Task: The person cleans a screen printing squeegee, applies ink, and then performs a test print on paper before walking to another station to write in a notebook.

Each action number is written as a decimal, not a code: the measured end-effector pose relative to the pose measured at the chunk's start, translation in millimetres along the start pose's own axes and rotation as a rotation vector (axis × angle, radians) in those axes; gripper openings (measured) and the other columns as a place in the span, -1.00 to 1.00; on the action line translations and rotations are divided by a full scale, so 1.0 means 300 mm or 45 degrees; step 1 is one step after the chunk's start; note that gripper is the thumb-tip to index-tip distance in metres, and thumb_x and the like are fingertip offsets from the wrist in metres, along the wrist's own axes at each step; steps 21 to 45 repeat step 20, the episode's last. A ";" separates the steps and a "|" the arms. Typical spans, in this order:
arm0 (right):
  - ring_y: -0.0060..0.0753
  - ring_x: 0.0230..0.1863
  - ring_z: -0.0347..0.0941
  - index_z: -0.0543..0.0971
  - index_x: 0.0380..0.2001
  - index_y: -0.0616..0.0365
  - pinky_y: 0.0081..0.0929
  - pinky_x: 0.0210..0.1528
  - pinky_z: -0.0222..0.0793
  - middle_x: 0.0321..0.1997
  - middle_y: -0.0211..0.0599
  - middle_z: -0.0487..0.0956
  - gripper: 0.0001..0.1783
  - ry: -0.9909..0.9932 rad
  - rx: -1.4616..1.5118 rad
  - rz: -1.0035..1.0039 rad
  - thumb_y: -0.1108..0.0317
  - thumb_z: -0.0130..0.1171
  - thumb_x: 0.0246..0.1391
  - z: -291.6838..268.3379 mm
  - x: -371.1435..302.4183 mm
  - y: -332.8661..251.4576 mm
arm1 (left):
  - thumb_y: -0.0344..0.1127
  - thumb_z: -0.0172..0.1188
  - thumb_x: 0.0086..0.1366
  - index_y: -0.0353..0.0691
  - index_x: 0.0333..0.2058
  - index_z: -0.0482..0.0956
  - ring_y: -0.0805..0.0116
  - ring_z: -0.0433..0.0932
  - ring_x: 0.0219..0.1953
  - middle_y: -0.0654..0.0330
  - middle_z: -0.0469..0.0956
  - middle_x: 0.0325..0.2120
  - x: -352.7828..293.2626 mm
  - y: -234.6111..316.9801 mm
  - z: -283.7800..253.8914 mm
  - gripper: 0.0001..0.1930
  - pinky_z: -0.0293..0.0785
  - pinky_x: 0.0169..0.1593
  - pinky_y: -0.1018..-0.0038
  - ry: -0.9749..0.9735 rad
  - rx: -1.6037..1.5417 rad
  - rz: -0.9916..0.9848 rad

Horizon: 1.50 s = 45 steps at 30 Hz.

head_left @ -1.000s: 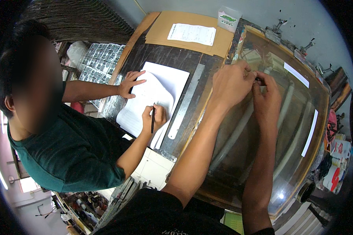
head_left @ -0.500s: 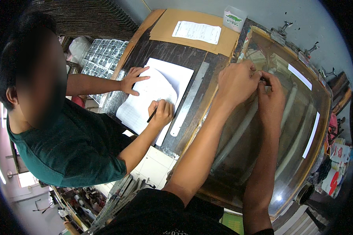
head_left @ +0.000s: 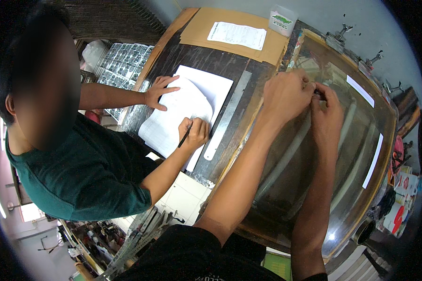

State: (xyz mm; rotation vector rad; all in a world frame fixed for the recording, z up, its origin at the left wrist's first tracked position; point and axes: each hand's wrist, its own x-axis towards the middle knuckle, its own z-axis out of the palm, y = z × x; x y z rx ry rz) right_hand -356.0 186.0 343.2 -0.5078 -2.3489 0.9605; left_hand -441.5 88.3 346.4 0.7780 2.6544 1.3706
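Over the far part of a glass-topped wooden table [head_left: 356, 150], my two hands meet with their fingertips almost touching. My left hand [head_left: 288, 96] is closed, thumb and fingers pinched together. Close on its right, my right hand [head_left: 328, 110] has its fingers bent inward in a pinch. Something small and dark shows between the fingertips, too small and covered to name. Two white strips [head_left: 360, 91] lie on the glass to the right of my hands. Pale tubes [head_left: 286, 164] show through the glass.
At left a person in a green shirt [head_left: 89, 178] writes with a black pen [head_left: 184, 136] on white paper [head_left: 166, 126]. A steel ruler [head_left: 227, 114] lies between us. Brown cardboard [head_left: 192, 35], a printed sheet [head_left: 239, 35] and a plastic container [head_left: 282, 21] sit behind; metal clamps [head_left: 337, 36] line the far edge.
My hands stay together in the same pinch, with barely any shift. The other person's pen hand has moved slightly and the pen is tilted differently. The whole view has shifted a little.
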 end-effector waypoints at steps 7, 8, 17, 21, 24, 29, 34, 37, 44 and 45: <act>-0.08 -0.09 0.56 0.58 -0.07 0.23 -0.26 0.03 0.40 -0.14 -0.06 0.60 -0.71 -0.013 -0.038 -0.011 0.48 0.15 0.11 -0.003 -0.001 0.002 | -0.07 0.25 0.20 -0.19 -0.30 0.67 -0.10 0.64 -0.25 -0.03 0.66 -0.40 -0.005 -0.007 0.001 -0.70 0.53 -0.15 0.10 0.013 -0.023 0.018; -0.08 -0.09 0.56 0.58 -0.07 0.23 -0.27 0.03 0.40 -0.13 -0.06 0.60 -0.71 -0.012 -0.030 -0.004 0.48 0.15 0.11 -0.001 0.000 0.002 | -0.07 0.25 0.20 -0.20 -0.30 0.67 -0.11 0.64 -0.25 -0.03 0.66 -0.40 -0.004 -0.008 0.000 -0.70 0.53 -0.15 0.09 0.010 -0.022 0.014; -0.13 -0.08 0.56 0.58 -0.06 0.23 -0.30 0.03 0.40 -0.12 -0.07 0.60 -0.72 -0.017 0.008 0.014 0.46 0.15 0.13 0.002 0.004 0.014 | -0.12 0.26 0.18 -0.21 -0.30 0.66 -0.09 0.64 -0.24 -0.03 0.67 -0.38 -0.002 0.003 -0.002 -0.73 0.53 -0.14 0.10 -0.005 -0.032 -0.018; -0.15 -0.06 0.56 0.59 -0.06 0.22 -0.33 0.07 0.39 -0.11 -0.10 0.60 -0.69 -0.053 -0.020 0.063 0.45 0.19 0.10 -0.006 0.006 -0.002 | -0.12 0.27 0.18 -0.21 -0.30 0.66 -0.09 0.64 -0.24 -0.03 0.67 -0.37 -0.005 -0.001 -0.005 -0.73 0.53 -0.13 0.11 -0.006 -0.032 -0.007; -0.15 -0.06 0.56 0.59 -0.06 0.22 -0.33 0.07 0.39 -0.11 -0.10 0.60 -0.69 -0.053 -0.020 0.063 0.45 0.19 0.10 -0.006 0.006 -0.002 | -0.12 0.27 0.18 -0.21 -0.30 0.66 -0.09 0.64 -0.24 -0.03 0.67 -0.37 -0.005 -0.001 -0.005 -0.73 0.53 -0.13 0.11 -0.006 -0.032 -0.007; -0.15 -0.06 0.56 0.59 -0.06 0.22 -0.33 0.07 0.39 -0.11 -0.10 0.60 -0.69 -0.053 -0.020 0.063 0.45 0.19 0.10 -0.006 0.006 -0.002 | -0.12 0.27 0.18 -0.21 -0.30 0.66 -0.09 0.64 -0.24 -0.03 0.67 -0.37 -0.005 -0.001 -0.005 -0.73 0.53 -0.13 0.11 -0.006 -0.032 -0.007; -0.15 -0.06 0.56 0.59 -0.06 0.22 -0.33 0.07 0.39 -0.11 -0.10 0.60 -0.69 -0.053 -0.020 0.063 0.45 0.19 0.10 -0.006 0.006 -0.002 | -0.12 0.27 0.18 -0.21 -0.30 0.66 -0.09 0.64 -0.24 -0.03 0.67 -0.37 -0.005 -0.001 -0.005 -0.73 0.53 -0.13 0.11 -0.006 -0.032 -0.007; -0.15 -0.06 0.56 0.59 -0.06 0.22 -0.33 0.07 0.39 -0.11 -0.10 0.60 -0.69 -0.053 -0.020 0.063 0.45 0.19 0.10 -0.006 0.006 -0.002 | -0.12 0.27 0.18 -0.21 -0.30 0.66 -0.09 0.64 -0.24 -0.03 0.67 -0.37 -0.005 -0.001 -0.005 -0.73 0.53 -0.13 0.11 -0.006 -0.032 -0.007; -0.15 -0.06 0.56 0.59 -0.06 0.22 -0.33 0.07 0.39 -0.11 -0.10 0.60 -0.69 -0.053 -0.020 0.063 0.45 0.19 0.10 -0.006 0.006 -0.002 | -0.12 0.27 0.18 -0.21 -0.30 0.66 -0.09 0.64 -0.24 -0.03 0.67 -0.37 -0.005 -0.001 -0.005 -0.73 0.53 -0.13 0.11 -0.006 -0.032 -0.007; -0.15 -0.06 0.56 0.59 -0.06 0.22 -0.33 0.07 0.39 -0.11 -0.10 0.60 -0.69 -0.053 -0.020 0.063 0.45 0.19 0.10 -0.006 0.006 -0.002 | -0.12 0.27 0.18 -0.21 -0.30 0.66 -0.09 0.64 -0.24 -0.03 0.67 -0.37 -0.005 -0.001 -0.005 -0.73 0.53 -0.13 0.11 -0.006 -0.032 -0.007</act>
